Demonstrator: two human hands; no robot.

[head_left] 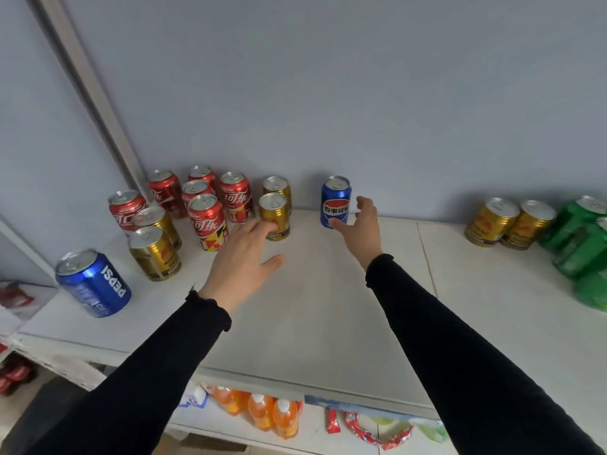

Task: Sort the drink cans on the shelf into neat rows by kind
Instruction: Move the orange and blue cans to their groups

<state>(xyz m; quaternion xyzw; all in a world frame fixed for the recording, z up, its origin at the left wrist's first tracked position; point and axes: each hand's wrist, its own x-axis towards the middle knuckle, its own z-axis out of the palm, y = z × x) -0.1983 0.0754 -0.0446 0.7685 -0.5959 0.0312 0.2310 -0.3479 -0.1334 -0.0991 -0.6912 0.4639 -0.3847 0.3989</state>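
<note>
Drink cans stand on a white shelf (315, 310). Several red cola cans (207, 221) cluster at the back left, with gold cans (154, 252) in front of them. Two more gold cans (275, 215) stand near the middle back. My left hand (241, 257) is open, its fingertips at the nearer of these two. A blue Pepsi can (335, 201) stands upright against the wall; my right hand (361, 229) is spread open just beside it, thumb and fingers either side, not gripping. Another blue Pepsi can (93, 284) stands at the front left.
Two gold cans (510, 223) and several green cans (581, 244) stand at the far right. A grey wall backs the shelf, with a metal upright (88, 90) at the left. Below, orange drink bottles (262, 413) and red snack packets (371, 431) lie on a lower shelf.
</note>
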